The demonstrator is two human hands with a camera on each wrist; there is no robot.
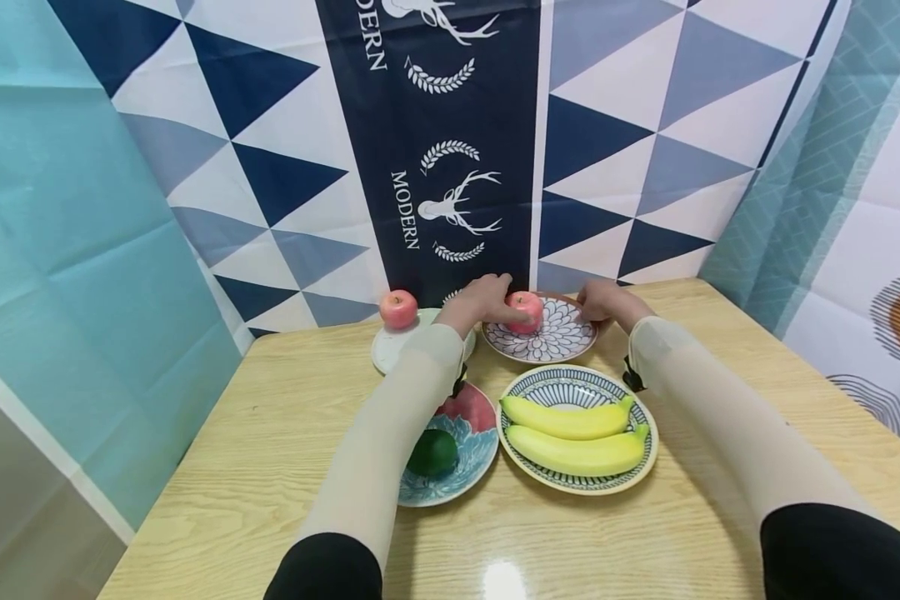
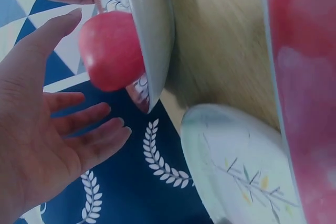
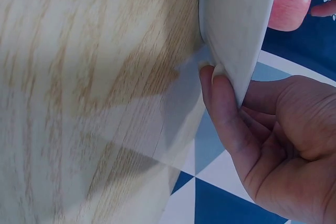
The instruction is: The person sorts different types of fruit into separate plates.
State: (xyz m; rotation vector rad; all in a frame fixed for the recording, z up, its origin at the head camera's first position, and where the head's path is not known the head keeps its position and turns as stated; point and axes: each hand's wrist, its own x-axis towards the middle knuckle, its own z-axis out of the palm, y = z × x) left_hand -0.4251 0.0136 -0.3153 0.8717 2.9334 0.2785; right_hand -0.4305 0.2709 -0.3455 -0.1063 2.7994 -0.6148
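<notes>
A red apple [image 1: 523, 312] sits on the left part of a brown-rimmed plate [image 1: 570, 343] with a white petal pattern. Beside that apple is my left hand [image 1: 487, 300]; in the left wrist view its thumb and fingers are spread around the fruit with a gap between. My right hand [image 1: 607, 302] pinches the plate's right rim, and the right wrist view shows fingertips [image 3: 220, 77] under the plate's pale underside [image 3: 236, 19]. In the left wrist view the plate [image 2: 152, 30] stands beside the apple [image 2: 113, 51].
Nearer stands a patterned plate [image 1: 577, 487] with two bananas [image 1: 577, 450]. Left of it, a blue and pink plate [image 1: 476, 454] bearing a green avocado-like fruit [image 1: 432, 452] is partly behind my left arm. A pale plate [image 1: 386, 354] with another apple [image 1: 399, 309] is at the back left.
</notes>
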